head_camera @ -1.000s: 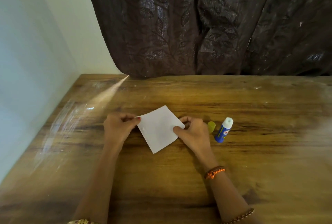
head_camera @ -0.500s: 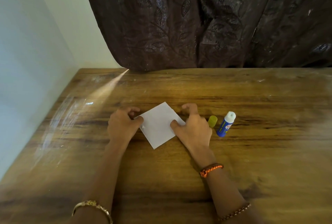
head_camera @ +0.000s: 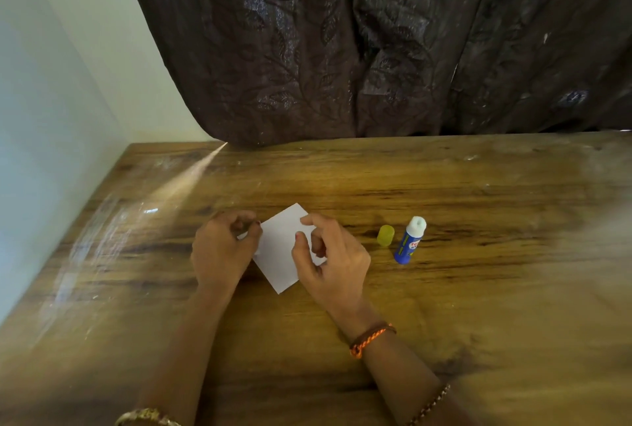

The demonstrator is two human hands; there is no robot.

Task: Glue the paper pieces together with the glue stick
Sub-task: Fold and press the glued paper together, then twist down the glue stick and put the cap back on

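Paper (head_camera: pixel 278 247) side edges hidden under hands; glue label unreadable.
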